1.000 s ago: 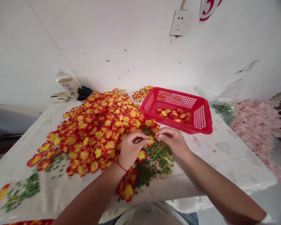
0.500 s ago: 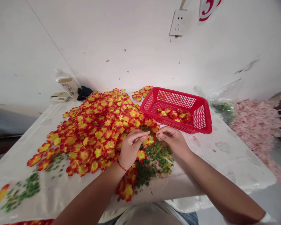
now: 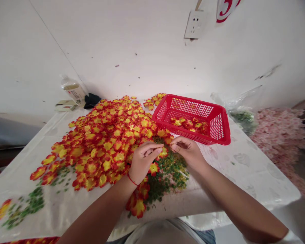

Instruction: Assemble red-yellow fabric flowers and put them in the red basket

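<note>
Left hand: Your left hand sits over the front edge of the flower heads, fingers curled, thumb drawn in against the forefinger. A red cord circles your wrist.

Right hand: Your right hand is level with the left, fingers curled toward it, just in front of the basket's near corner. The two hands are close but apart.

Hand state: Both hands are in a pinching pose. You cannot tell from this view whether either one holds anything.

Flower heads: Red-and-yellow fabric blooms lie in a wide heap on the left of the surface. One bloom lies just below the gap between your hands, and another lies beside your left hand. More spill toward the front edge.

Basket: The red plastic mesh basket stands to the right of the heap, with a few blooms in its bottom.

Green leaves: Small loose leaves lie under and in front of your hands. A second patch lies at the left front.

Surface: A white patterned cloth covers it.

Right side: A plastic bag with green contents lies past the basket, beside a heap of pink blossoms.

Rear: A bottle and a black item stand against the wall, below a socket.
</note>
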Action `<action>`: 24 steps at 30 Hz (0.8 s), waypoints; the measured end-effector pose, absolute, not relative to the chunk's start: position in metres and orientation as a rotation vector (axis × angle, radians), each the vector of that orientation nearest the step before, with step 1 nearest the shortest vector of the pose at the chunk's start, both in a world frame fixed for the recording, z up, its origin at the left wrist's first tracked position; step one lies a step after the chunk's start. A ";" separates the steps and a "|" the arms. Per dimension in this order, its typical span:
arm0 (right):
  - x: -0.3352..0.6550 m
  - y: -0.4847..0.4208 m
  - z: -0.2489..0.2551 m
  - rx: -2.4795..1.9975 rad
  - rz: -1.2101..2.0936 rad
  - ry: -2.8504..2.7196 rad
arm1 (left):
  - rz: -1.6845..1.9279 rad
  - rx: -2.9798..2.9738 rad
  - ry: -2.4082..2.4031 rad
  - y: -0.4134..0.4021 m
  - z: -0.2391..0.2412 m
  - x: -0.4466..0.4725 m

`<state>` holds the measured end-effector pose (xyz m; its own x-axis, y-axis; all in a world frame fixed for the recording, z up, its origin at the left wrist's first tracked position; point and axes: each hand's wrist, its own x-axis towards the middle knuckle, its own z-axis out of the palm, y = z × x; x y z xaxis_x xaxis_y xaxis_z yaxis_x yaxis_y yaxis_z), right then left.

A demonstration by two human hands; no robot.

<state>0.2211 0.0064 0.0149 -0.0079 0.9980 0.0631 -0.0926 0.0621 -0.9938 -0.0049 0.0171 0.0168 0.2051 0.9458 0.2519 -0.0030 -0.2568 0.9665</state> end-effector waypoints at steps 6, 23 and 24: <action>0.220 0.005 0.018 -1.073 1.219 -1.152 | 1.228 1.460 0.893 0.018 0.015 -0.003; 0.220 0.004 0.017 -1.033 1.295 -1.139 | 1.217 1.540 0.868 0.019 0.014 -0.007; 0.219 0.004 0.017 -1.019 1.300 -1.137 | 1.208 1.550 0.860 0.018 0.014 -0.007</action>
